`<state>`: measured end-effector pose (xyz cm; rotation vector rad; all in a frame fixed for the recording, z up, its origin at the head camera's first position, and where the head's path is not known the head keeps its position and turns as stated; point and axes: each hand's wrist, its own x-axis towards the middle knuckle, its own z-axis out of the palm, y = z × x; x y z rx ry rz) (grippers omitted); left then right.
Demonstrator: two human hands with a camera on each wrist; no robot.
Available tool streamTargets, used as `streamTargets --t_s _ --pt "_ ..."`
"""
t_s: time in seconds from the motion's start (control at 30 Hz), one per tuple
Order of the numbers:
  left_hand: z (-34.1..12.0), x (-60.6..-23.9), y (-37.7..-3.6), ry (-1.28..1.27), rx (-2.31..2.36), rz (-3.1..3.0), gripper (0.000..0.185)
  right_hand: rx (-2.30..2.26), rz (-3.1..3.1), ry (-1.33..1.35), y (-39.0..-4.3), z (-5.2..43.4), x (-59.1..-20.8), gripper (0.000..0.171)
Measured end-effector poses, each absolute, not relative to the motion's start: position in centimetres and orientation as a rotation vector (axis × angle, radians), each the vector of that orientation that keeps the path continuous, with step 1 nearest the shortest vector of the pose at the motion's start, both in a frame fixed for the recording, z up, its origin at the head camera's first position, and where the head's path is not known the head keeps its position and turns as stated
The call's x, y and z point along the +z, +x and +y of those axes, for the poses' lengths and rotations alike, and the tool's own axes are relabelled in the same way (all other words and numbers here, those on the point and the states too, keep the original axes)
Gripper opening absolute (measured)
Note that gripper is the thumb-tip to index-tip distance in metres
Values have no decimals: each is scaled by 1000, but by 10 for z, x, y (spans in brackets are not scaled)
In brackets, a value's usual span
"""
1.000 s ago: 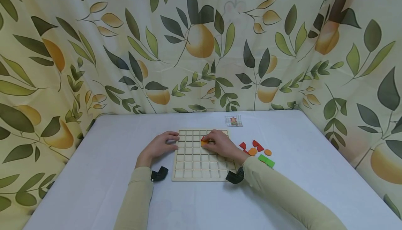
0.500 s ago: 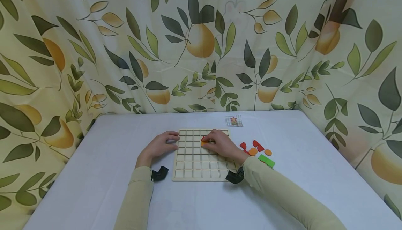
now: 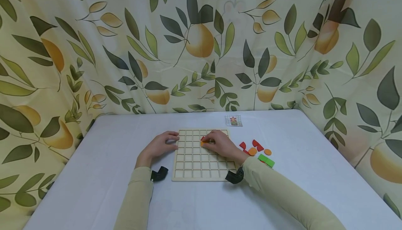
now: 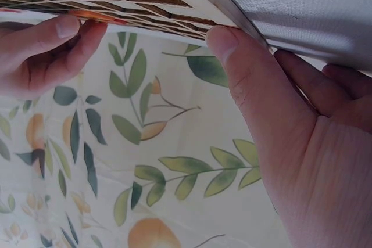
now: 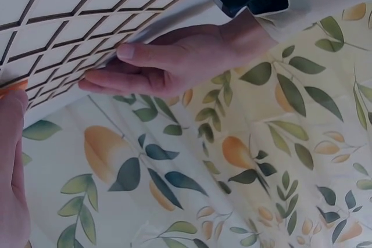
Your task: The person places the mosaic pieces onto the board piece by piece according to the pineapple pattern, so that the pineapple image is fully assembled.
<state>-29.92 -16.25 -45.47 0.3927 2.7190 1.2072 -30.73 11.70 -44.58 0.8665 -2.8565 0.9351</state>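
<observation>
Presently on the table (image 3: 94,174), catalogued from near edge to far:

Grid board (image 3: 201,163): pale wood, square cells, lying flat on the light cloth between the two hands.

Left hand (image 3: 160,146): rests at the board's left edge near its far corner, fingers laid nearly straight along the rim, thumb tip pressed to the edge in the left wrist view (image 4: 232,45). It clasps nothing.

Right hand (image 3: 220,144): lies over the far right part of the board, fingertips drawn together on an orange piece (image 3: 203,143) that sits on the cells beside a red piece (image 3: 203,139). Whether the orange piece is pinched or only pressed down cannot be told.

Loose pieces: to the right of the board, off it, red shapes (image 3: 257,145), two orange discs (image 3: 267,151) and a green block (image 3: 266,160), close together.

Pattern card (image 3: 233,120): small, gridded, flat near the table's far edge, well apart from the hands.

Curtain (image 3: 201,45): leaf and fruit print, behind and beside the table.
</observation>
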Motion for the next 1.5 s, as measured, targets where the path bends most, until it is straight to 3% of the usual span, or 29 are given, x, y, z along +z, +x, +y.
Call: streamTargets --t_s 0.27,0.83,1.5 --pt "-163 -455 -299 400 1210 2713 41 968 -2877 756 -306 136 -437 25" --pt "-165 -452 -298 424 1160 2736 41 932 -3083 306 -304 226 -424 34" --pt "-164 -452 -298 427 1150 2734 42 826 -3219 406 -305 228 -425 35"
